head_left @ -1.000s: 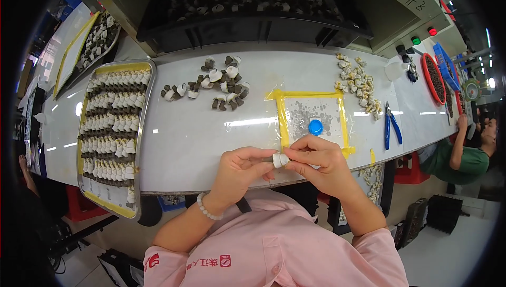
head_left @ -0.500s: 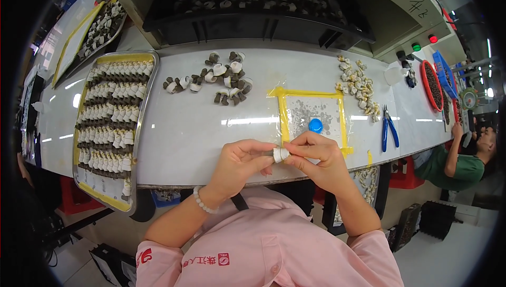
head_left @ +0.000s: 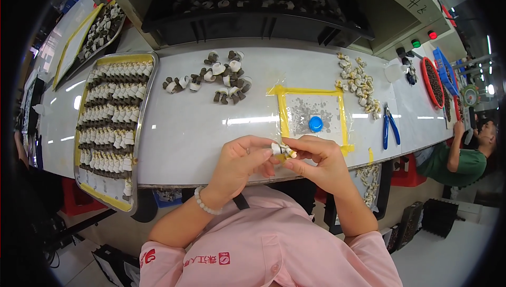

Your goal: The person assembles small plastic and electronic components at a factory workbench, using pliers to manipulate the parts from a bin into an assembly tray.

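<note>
My left hand (head_left: 240, 163) pinches a small white part (head_left: 275, 149) between thumb and fingers, close to the table's front edge. Facing it, my right hand (head_left: 319, 158) grips a small white-and-yellow part (head_left: 290, 153) with thumb and forefinger. The two parts meet or nearly meet between my fingertips; fingers hide the exact contact. Beyond my hands, a blue round cap (head_left: 315, 124) rests on a stained pad (head_left: 298, 106) edged with yellow tape. A loose group of white-and-dark pieces (head_left: 226, 78) lies farther back, and a white-and-yellow heap (head_left: 358, 84) at the right.
On the left is a metal tray (head_left: 154, 76) with rows of small figures. Blue-handled cutters (head_left: 390, 131) lie at the right. A black bin (head_left: 237, 31) full of pieces stands at the back. Red basket (head_left: 432, 82) and a person in green (head_left: 458, 163) are far right.
A white-and-yellow part now shows at my right fingertips, against the white part. The white part has turned and shifted slightly left, and my right fingers have shifted their grip.
</note>
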### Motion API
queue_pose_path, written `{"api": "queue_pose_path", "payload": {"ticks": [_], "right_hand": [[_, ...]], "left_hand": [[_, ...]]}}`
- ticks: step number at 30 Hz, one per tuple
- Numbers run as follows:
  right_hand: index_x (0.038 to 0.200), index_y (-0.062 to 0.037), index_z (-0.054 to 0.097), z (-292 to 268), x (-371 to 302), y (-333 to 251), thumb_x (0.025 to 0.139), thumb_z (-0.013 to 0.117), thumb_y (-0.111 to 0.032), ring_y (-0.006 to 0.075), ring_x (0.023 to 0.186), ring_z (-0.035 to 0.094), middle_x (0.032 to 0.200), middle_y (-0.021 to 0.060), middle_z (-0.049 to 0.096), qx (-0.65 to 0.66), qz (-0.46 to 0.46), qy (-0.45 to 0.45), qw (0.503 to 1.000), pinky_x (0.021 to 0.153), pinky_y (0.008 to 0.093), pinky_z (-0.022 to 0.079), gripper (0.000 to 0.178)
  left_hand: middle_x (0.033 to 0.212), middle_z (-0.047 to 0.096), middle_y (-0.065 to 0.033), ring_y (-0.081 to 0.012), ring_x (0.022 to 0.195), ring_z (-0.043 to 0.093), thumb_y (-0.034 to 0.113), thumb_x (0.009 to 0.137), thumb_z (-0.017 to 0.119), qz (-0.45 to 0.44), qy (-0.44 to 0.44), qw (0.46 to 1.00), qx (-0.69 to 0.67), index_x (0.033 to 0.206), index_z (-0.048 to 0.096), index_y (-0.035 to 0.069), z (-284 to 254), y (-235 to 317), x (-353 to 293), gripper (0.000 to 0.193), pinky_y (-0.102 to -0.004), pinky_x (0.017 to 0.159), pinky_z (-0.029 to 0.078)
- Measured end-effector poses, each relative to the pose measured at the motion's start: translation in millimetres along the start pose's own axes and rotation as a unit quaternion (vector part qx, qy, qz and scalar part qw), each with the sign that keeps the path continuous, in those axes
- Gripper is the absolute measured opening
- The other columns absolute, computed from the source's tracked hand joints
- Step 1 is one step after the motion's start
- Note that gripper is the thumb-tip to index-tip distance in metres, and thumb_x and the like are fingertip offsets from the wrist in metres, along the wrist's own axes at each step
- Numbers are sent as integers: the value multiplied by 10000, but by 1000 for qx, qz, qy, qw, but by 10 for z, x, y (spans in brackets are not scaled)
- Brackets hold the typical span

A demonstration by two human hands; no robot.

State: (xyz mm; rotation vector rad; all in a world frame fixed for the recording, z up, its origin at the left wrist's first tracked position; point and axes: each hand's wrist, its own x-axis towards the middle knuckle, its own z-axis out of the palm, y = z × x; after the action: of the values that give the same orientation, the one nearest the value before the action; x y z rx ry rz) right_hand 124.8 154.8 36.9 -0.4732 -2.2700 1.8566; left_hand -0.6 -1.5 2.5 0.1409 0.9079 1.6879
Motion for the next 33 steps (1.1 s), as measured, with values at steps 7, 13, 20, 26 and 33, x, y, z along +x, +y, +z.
{"api": "queue_pose_path", "payload": {"ticks": [7,13,20,26,33], "right_hand": [[1114,14,633,7,17,-51,779,724,-82,157,733,624,847,127,657,-46,-23,-12,999,680,259,508,360],[1111,8,635,24,17,-55,785,719,-87,158,720,620,816,113,649,-48,-28,-3,998,649,259,499,350],[1100,-23,648,-20,34,-21,781,718,-76,162,637,570,720,79,603,-89,-46,-27,995,559,270,439,331],[1072,1,649,-18,42,-20,779,719,-79,171,625,565,707,84,598,-79,-55,-27,995,549,281,434,312],[1050,21,650,-18,64,-31,771,725,-82,184,619,569,702,97,593,-100,-69,-27,992,548,283,440,308]], "left_hand": [[887,661,-137,-171,718,635,76,887,584,-21,2,1000,-23,1064,594,-44,1,36,11,214,-299,644,531],[896,656,-140,-182,744,644,75,890,586,-23,6,999,-34,1050,607,-41,-15,20,8,199,-301,643,536],[890,653,-129,-191,770,651,54,881,595,-20,9,1000,-11,1033,615,-43,-9,28,18,181,-301,638,540],[867,661,-134,-186,740,649,58,880,598,-15,3,1000,-1,1022,624,-43,-6,33,20,176,-298,644,541],[867,669,-150,-190,718,649,56,879,598,-13,6,1000,11,1024,622,-46,-17,25,35,178,-298,645,543]]}}
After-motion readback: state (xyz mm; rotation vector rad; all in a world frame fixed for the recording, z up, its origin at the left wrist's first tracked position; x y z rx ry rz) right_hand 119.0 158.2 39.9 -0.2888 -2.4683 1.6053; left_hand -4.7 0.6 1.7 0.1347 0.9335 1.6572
